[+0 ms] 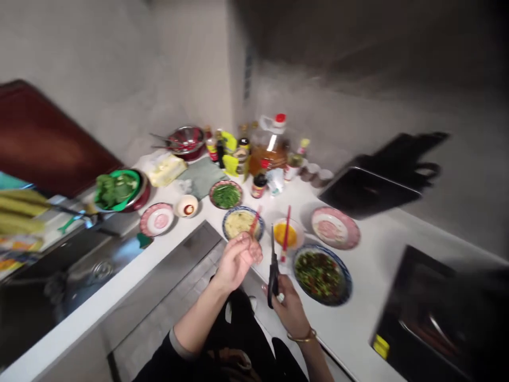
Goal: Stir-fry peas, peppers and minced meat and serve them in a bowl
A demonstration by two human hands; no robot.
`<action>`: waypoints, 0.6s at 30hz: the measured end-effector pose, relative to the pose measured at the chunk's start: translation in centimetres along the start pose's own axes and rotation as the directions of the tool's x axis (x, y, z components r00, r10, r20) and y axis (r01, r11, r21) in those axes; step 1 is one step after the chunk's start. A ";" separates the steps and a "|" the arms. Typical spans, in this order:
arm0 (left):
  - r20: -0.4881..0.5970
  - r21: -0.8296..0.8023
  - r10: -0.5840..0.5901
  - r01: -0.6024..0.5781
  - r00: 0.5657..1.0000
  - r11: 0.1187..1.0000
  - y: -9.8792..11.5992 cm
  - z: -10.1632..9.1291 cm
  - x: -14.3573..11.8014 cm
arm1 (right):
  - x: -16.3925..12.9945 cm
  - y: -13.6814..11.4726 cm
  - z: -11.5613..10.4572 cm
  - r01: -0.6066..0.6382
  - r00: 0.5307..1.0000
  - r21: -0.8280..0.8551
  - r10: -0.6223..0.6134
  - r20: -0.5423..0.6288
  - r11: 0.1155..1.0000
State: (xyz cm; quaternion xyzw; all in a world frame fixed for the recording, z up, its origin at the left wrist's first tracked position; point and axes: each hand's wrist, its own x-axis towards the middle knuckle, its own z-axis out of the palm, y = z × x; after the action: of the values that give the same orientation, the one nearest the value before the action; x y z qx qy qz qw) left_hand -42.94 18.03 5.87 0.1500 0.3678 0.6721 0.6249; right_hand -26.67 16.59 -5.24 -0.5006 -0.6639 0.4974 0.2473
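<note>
My right hand (292, 305) is closed around the black handles of a pair of scissors (273, 270), whose blades point away from me. To its left, my left hand (240, 257) is raised with the fingers curled together. A slim reddish stick (255, 220) shows just beyond those fingertips; blur hides whether they grip it. Behind that hand is a blue-rimmed plate of pale food (238, 225). A bowl of orange-yellow liquid (284, 233) with red chopsticks (286, 228) across it sits past the scissors. Right of them lies a blue-rimmed plate of chopped green and dark food (322, 275).
A pink-rimmed plate (352, 233) and a black cooktop (421, 313) are at right. An oil jug (274, 146) and several bottles stand against the wall. Chopped greens (225, 195), a small bowl (186, 206), and a green basket of vegetables (119, 191) are leftward, near the sink (99, 270).
</note>
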 end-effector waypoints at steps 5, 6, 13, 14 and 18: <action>-0.127 -0.198 0.254 -0.275 0.959 0.941 6.9 -6.6 -1.9 | 5.5 -5.0 6.9 0.324 0.946 -0.266 -0.307 0.105 0.908; -0.166 -0.189 0.313 -0.342 0.935 0.921 8.2 -8.7 -2.3 | 6.5 -6.2 8.8 0.398 0.917 -0.306 -0.362 0.170 0.865; -0.653 0.612 0.683 -0.305 0.327 0.730 19.6 -33.4 -4.2 | 12.1 -16.6 30.3 0.688 0.705 -0.534 -0.277 0.653 0.492; -0.660 0.704 0.708 -0.120 0.252 0.700 21.7 -37.2 -4.3 | 12.5 -18.0 34.2 0.726 0.659 -0.518 -0.246 0.710 0.452; -0.663 0.748 0.714 0.158 0.226 0.645 28.8 -48.7 -3.4 | 12.4 -21.3 48.0 0.851 0.478 -0.412 -0.158 0.864 0.326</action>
State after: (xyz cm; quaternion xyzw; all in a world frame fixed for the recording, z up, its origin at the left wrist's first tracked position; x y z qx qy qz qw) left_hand -95.62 1.34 -6.92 0.0135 0.8402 0.5416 0.0236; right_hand -79.97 7.98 -6.37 -0.0601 -0.9781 0.1526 -0.1278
